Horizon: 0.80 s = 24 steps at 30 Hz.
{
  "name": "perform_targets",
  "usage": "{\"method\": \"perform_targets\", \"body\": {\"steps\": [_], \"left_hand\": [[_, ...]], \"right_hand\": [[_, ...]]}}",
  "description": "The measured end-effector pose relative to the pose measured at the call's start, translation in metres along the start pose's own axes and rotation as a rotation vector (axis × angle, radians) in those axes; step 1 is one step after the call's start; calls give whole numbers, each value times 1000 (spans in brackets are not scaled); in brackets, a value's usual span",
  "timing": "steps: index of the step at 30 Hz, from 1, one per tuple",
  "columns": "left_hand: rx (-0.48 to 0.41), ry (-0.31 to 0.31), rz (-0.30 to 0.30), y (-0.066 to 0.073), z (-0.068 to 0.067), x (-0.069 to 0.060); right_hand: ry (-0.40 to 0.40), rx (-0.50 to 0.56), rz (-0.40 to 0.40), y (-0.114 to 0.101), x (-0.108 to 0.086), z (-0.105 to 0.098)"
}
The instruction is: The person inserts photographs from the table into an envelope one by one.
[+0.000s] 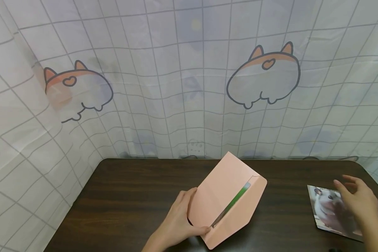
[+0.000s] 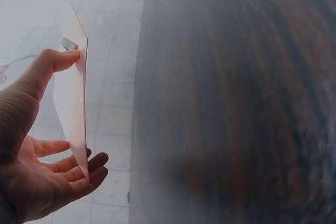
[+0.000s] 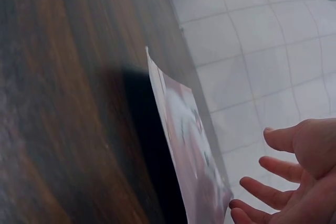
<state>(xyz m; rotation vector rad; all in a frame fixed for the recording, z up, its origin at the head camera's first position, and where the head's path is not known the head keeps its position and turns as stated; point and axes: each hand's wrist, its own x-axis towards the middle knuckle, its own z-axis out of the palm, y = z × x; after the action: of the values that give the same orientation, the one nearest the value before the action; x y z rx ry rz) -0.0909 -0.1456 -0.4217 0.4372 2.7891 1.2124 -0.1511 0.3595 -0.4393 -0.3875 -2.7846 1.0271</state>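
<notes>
A pink envelope (image 1: pixel 223 189) with its flap raised is tilted above the table, a green-edged item (image 1: pixel 239 196) showing in its opening. My left hand (image 1: pixel 179 220) grips its lower left, the thumb on the front near the opening; in the left wrist view the fingers of that hand (image 2: pixel 47 156) lie behind the envelope (image 2: pixel 76 98). At the right lies a picture card of a white and grey furry animal (image 1: pixel 326 211). Over its right part hovers my right hand (image 1: pixel 362 201). The right wrist view has this hand (image 3: pixel 294 177) with fingers apart beside the card (image 3: pixel 184 140).
The dark wooden table (image 1: pixel 113 203) has its far edge against a white gridded curtain (image 1: pixel 163 87) printed with cartoon animals. A small black object (image 1: pixel 335 250) shows at the bottom edge, below the picture card.
</notes>
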Motion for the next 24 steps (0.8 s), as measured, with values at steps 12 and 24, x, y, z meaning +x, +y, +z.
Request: {"method": "perform_targets", "body": {"steps": [12, 24], "left_hand": [[0, -9, 3, 0, 1, 1], [-5, -5, 5, 0, 2, -1]], "right_hand": [[-12, -16, 75, 15, 2, -3], [-40, -2, 111, 22, 4, -4]]}}
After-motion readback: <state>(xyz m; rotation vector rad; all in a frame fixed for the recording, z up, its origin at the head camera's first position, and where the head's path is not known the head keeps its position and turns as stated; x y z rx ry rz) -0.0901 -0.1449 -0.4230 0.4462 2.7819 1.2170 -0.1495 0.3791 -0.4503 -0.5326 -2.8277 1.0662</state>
